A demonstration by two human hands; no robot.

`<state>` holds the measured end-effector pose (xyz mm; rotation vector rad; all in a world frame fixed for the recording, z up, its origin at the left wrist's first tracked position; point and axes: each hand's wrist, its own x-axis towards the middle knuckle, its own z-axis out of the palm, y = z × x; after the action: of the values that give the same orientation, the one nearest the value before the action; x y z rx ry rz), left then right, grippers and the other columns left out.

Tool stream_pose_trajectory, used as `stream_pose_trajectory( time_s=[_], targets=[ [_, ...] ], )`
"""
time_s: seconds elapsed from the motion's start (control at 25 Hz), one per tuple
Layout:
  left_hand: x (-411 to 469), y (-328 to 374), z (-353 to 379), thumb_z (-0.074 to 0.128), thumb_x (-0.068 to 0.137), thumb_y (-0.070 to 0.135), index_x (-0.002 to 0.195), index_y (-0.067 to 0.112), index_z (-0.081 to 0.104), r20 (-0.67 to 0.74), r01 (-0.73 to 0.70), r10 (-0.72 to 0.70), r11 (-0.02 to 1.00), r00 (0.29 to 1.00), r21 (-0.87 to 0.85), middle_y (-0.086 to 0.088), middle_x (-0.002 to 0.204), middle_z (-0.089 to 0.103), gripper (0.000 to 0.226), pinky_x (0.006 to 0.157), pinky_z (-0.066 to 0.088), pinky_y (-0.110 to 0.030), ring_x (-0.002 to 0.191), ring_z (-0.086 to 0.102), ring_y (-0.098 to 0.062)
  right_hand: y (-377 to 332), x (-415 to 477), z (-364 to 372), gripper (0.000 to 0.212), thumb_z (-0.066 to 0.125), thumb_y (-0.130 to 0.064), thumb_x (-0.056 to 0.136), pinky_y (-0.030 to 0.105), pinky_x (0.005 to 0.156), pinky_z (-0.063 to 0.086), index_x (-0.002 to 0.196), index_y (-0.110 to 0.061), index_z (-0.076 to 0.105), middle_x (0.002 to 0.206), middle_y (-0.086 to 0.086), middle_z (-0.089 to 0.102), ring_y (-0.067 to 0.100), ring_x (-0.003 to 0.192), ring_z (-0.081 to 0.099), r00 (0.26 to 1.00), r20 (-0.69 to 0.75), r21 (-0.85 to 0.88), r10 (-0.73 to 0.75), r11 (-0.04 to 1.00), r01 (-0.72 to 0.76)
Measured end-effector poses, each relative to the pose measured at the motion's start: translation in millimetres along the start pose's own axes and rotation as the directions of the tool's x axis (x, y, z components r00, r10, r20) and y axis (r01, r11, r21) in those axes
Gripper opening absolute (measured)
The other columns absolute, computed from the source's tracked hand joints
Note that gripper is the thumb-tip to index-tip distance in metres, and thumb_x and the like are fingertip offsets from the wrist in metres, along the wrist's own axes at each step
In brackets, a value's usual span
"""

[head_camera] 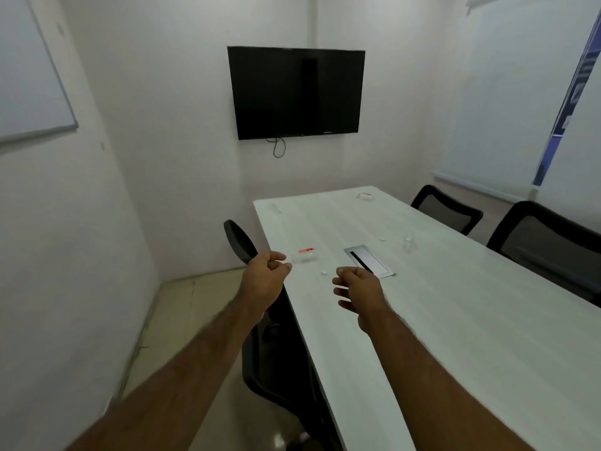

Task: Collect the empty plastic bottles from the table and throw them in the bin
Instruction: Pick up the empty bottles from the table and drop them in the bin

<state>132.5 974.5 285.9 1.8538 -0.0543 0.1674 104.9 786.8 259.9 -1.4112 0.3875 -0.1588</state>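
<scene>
A clear plastic bottle with a red label lies on its side near the left edge of the long white table. A second red-labelled bottle lies at the far end. A clear label-less bottle stands right of the table's middle, and a faint clear bottle rests at the far left corner. Two white caps lie loose. My left hand hovers just short of the nearest bottle, fingers loosely curled, empty. My right hand is over the table, fingers apart, empty. No bin is in view.
A metal cable hatch is set into the table just beyond my right hand. A black chair is pushed against the table's left side, and two black chairs stand on the right. A dark screen hangs on the far wall.
</scene>
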Motion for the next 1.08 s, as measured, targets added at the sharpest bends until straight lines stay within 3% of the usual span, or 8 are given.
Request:
stream_pose_trajectory(
  time_s=[0.24,0.44,0.64,0.8,0.92,1.08],
  targets=[
    [137,-44,5,0.063,0.091,0.018,0.111,0.009,0.063,0.095,0.025,-0.033,0.996,0.995,0.085,-0.004,0.087,0.063,0.021,0.064,0.048,-0.024,0.075,0.059,-0.015,11,123,58,0.011,0.063,-0.023,0.094,0.031,0.068,0.05,0.101,-0.015,0.067,0.092,0.004,0.069,0.018,0.079,0.063,0.998,-0.029,-0.089,0.052,0.995,-0.054],
    [271,-106,13,0.064,0.091,0.018,0.114,0.009,0.061,0.212,0.046,-0.069,0.993,0.975,0.111,-0.001,0.084,0.059,0.025,0.06,0.047,-0.024,0.071,0.057,-0.015,39,230,115,0.014,0.062,-0.02,0.094,0.032,0.069,0.051,0.106,-0.014,0.067,0.094,0.005,0.069,0.018,0.08,0.063,0.993,-0.105,-0.162,0.052,0.984,-0.068],
    [414,-180,20,0.065,0.091,0.019,0.114,0.01,0.062,0.353,0.112,-0.146,0.987,0.924,0.117,0.002,0.083,0.06,0.025,0.062,0.046,-0.024,0.072,0.056,-0.014,69,336,185,0.015,0.064,-0.018,0.092,0.032,0.067,0.05,0.107,-0.015,0.067,0.092,0.005,0.068,0.017,0.077,0.061,0.973,-0.221,-0.203,0.062,0.973,-0.108],
    [502,-217,37,0.065,0.09,0.02,0.115,0.013,0.062,0.444,0.154,-0.209,0.975,0.871,0.158,-0.005,0.099,0.066,0.026,0.065,0.046,-0.024,0.083,0.06,-0.016,86,408,217,0.019,0.068,-0.019,0.089,0.033,0.071,0.052,0.108,-0.018,0.068,0.087,0.003,0.067,0.018,0.08,0.063,0.956,-0.289,-0.309,0.042,0.941,-0.135],
    [549,-240,67,0.065,0.09,0.019,0.116,0.012,0.063,0.483,0.145,-0.228,0.968,0.846,0.203,-0.01,0.108,0.067,0.027,0.066,0.045,-0.023,0.091,0.061,-0.019,99,466,224,0.022,0.07,-0.024,0.086,0.032,0.076,0.053,0.107,-0.021,0.068,0.087,-0.003,0.067,0.016,0.082,0.064,0.953,-0.301,-0.464,-0.018,0.876,-0.13],
    [600,-277,111,0.064,0.09,0.021,0.114,0.013,0.064,0.524,0.092,-0.232,0.956,0.82,0.279,-0.006,0.101,0.066,0.025,0.07,0.046,-0.025,0.088,0.061,-0.019,135,548,221,0.03,0.064,-0.022,0.084,0.033,0.085,0.053,0.114,-0.023,0.07,0.106,-0.003,0.071,0.018,0.099,0.065,0.976,-0.2,-0.771,-0.081,0.629,-0.105]
  ],
)
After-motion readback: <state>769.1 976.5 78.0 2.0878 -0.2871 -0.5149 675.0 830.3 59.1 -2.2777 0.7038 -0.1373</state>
